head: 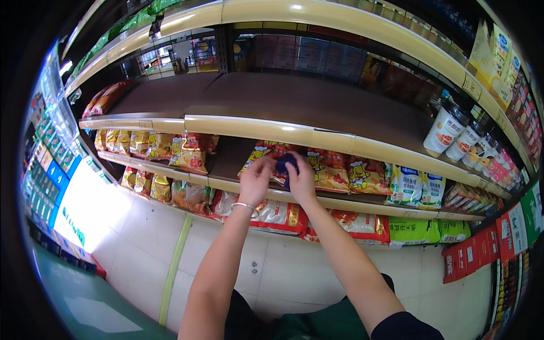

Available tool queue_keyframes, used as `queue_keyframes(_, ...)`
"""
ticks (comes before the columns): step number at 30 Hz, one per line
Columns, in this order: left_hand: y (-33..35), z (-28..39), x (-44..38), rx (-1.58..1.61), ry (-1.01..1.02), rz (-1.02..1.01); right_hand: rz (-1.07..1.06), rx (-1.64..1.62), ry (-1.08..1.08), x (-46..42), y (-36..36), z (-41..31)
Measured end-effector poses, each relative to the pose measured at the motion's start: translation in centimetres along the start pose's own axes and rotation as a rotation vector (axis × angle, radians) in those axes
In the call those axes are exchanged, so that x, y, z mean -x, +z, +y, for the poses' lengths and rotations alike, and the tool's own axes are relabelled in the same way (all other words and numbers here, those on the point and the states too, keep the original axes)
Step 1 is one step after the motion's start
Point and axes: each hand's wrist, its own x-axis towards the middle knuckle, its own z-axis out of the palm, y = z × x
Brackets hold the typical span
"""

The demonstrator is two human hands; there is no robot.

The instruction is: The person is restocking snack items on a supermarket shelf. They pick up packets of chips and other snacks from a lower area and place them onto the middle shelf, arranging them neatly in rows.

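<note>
Both my hands are raised before the middle shelves of a store rack. My right hand (302, 178) grips a crumpled dark blue cloth (285, 165), part of which hangs below the fingers. My left hand (256, 176), a bangle on its wrist, is just left of the cloth with its fingers curled; it is blurred, and whether it touches the cloth does not show. Behind the hands, yellow and red snack bags (328, 170) stand on the lower shelf. Above them runs a dark brown shelf board (293, 97) with a cream front edge.
Lidded drink cups (445, 129) stand at the right end of the brown shelf, and red bags (106, 98) lie at its left end. White and red sacks (276, 216) and green packs (414, 230) fill the bottom level. Red cartons (471, 255) are at the lower right.
</note>
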Motion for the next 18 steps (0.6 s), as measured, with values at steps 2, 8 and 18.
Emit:
queue_keyframes(2,-2.7,-1.9,-3.2,-0.421,0.204,0.220,0.168,0.033,0.118,-0.5,2.1,0.3)
queue_keyframes(8,-3.8,-5.2,-6.9,-0.325,-0.292,-0.012,0.233,0.207,0.198,0.4,4.0,3.2)
queue_keyframes(18,-4.5,-5.7,-7.6,0.082,-0.419,-0.175,0.116,0.120,0.365,-0.1,3.2,3.5)
